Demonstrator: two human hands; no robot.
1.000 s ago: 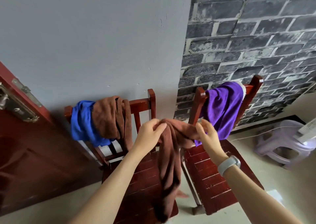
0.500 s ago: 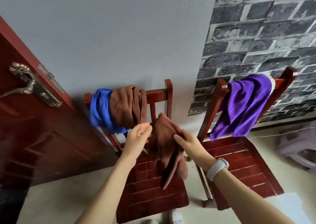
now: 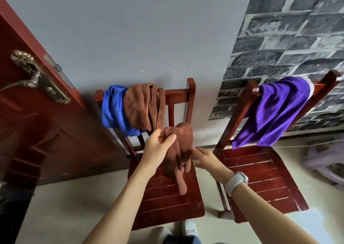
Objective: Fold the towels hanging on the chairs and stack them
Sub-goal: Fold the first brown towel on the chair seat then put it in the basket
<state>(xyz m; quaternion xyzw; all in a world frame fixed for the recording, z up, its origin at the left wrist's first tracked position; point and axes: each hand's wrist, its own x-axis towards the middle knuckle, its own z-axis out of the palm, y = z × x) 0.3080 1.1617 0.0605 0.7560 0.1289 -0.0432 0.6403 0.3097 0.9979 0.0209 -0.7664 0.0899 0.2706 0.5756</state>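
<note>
My left hand [image 3: 158, 147] pinches the top edge of a brown towel [image 3: 179, 152] that hangs bunched over the seat of the left red chair [image 3: 173, 206]. My right hand [image 3: 204, 159] touches the towel's right side lower down, fingers spread and blurred; whether it grips the cloth is unclear. On the left chair's backrest hang a blue towel [image 3: 113, 111] and a second brown towel [image 3: 143, 107]. A purple towel [image 3: 277, 111] is draped over the backrest of the right red chair [image 3: 260, 178].
A dark red door [image 3: 37, 122] with a brass handle [image 3: 31, 76] stands open at the left. A grey wall and brick-pattern wallpaper [image 3: 288, 38] lie behind the chairs. A pale plastic stool [image 3: 325, 163] is at the far right. My shoes [image 3: 176, 230] show below the left chair.
The brown towel went from stretched between both hands to a shorter bunch. Both hands came closer together over the left chair, and the right hand dropped lower along the cloth.
</note>
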